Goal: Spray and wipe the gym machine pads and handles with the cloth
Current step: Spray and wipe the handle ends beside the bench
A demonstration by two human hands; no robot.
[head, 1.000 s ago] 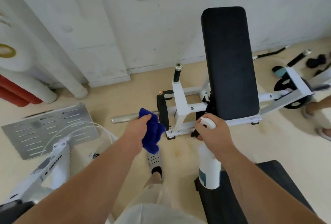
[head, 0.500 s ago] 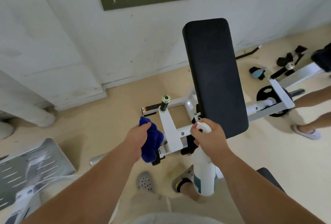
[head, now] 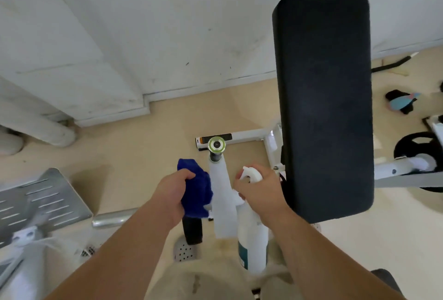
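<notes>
Cloth (head: 195, 191) and spray bottle (head: 251, 235) nearer black pad (head: 323, 108), view closer

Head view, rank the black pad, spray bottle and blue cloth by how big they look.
1. black pad, clearly largest.
2. spray bottle and blue cloth look about alike; both are partly covered, so no ranking.

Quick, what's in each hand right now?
Left hand: fingers closed around the blue cloth.
Right hand: fingers closed around the white spray bottle, at its top.
</notes>
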